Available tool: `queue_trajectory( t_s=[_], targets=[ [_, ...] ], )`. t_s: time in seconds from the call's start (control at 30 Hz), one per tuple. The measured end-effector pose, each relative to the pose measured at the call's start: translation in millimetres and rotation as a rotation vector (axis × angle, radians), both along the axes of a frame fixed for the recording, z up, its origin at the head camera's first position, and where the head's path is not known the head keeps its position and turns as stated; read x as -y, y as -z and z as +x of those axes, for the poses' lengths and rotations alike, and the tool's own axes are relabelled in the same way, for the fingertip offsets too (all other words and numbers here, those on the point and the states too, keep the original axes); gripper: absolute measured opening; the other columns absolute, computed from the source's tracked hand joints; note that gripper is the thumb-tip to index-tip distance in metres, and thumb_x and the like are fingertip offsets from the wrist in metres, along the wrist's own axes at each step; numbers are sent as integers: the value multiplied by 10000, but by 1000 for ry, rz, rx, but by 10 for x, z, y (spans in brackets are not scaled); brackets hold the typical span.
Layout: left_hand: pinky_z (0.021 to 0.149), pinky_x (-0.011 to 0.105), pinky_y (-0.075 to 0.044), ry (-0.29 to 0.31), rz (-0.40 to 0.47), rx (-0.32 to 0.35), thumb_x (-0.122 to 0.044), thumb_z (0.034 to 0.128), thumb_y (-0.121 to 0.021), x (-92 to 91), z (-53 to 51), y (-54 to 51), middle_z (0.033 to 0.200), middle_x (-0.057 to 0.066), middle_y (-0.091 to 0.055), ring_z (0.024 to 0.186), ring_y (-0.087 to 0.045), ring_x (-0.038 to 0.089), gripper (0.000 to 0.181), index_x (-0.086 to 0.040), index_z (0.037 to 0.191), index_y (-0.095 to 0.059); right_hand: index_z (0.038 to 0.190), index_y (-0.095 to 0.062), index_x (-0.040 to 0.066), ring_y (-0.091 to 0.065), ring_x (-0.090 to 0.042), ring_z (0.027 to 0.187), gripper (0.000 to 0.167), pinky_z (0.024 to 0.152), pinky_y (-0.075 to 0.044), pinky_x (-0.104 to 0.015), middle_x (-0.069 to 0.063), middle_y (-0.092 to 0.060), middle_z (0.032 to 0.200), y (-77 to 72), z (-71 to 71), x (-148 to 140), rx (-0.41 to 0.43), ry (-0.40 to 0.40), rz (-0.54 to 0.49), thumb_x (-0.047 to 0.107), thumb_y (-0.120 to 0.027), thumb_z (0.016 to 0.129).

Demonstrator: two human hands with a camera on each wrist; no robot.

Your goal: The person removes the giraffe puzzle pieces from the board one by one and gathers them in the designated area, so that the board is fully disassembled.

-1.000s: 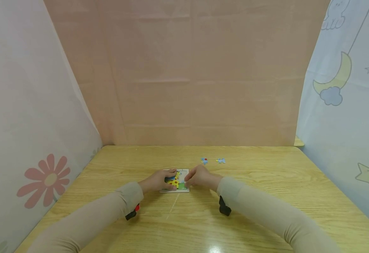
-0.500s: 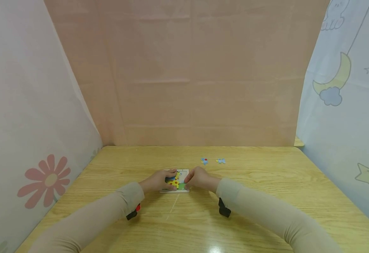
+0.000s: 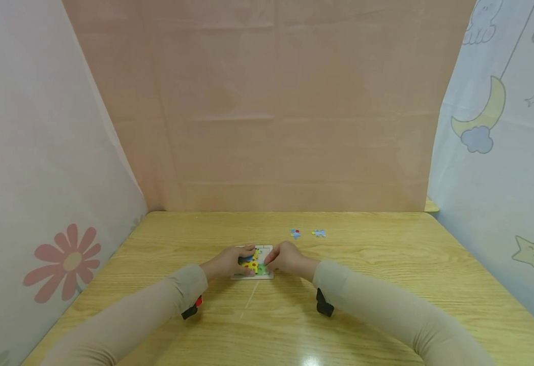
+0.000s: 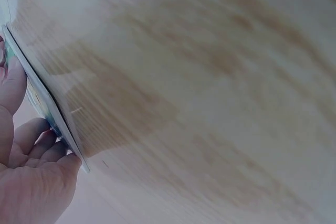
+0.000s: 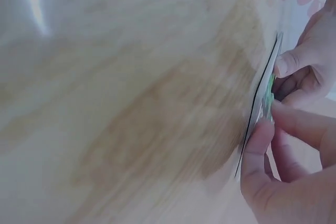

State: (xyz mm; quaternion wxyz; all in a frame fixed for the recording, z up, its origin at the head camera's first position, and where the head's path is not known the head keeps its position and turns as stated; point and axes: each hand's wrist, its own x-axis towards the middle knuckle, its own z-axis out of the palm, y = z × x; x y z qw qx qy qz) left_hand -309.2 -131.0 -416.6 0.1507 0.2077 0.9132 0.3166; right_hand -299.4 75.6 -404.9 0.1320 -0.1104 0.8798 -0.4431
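Observation:
A small jigsaw board [image 3: 263,277] with a pale rim lies on the table, partly filled with yellow, red-spotted giraffe pieces [image 3: 251,265]. My left hand [image 3: 225,262] rests across the board's left side, thumb near its front edge and fingers towards the back. In the left wrist view, that hand's lower fingers touch the board close to its edge. Between thumb and forefinger my right hand [image 3: 287,258] pinches a green puzzle piece [image 5: 268,102], low over the board's right part. Whether the piece touches the board is hard to tell. Hands hide part of the picture.
Behind the right hand, two loose blue puzzle pieces lie apart on the wooden table [image 3: 367,244], one with a red spot [image 3: 296,233], the other with a yellow bit [image 3: 319,233]. A plain backdrop [image 3: 276,127] closes off the far edge; patterned cloths hang at both sides.
The right hand's fingertips have shifted slightly left over the board, along with the green puzzle piece. The left hand stays in place on the board, and the loose pieces lie where they were.

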Motion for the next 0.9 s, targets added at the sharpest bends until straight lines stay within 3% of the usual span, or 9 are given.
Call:
queue_trajectory(
  t_s=[0.27, 0.57, 0.9],
  targets=[
    [1182, 504, -232, 3, -3, -3, -251, 816, -762, 4, 13, -14, 1582, 39, -295, 1470, -237, 308, 739, -65, 1448, -427, 887, -719, -3, -599, -112, 672, 43, 605, -554, -245, -54, -672, 836, -13, 14, 4, 32, 16, -82, -11, -688, 859],
    [1180, 520, -229, 19, -7, -13, -268, 822, -758, 8, 7, -8, 1583, 45, -290, 1467, -239, 321, 744, -64, 1452, -418, 991, -696, -27, -647, -137, 673, 111, 624, -578, -277, -86, -667, 842, -34, 11, -70, 56, -36, -169, -5, -641, 897],
    [1183, 501, -232, 19, -11, -12, -262, 817, -763, -1, 11, -32, 1579, 52, -299, 1468, -242, 311, 744, -63, 1448, -423, 1013, -719, -11, -627, -132, 675, 132, 666, -583, -301, -89, -690, 899, -121, -41, -230, 66, 72, -173, 4, -644, 904]
  ],
)
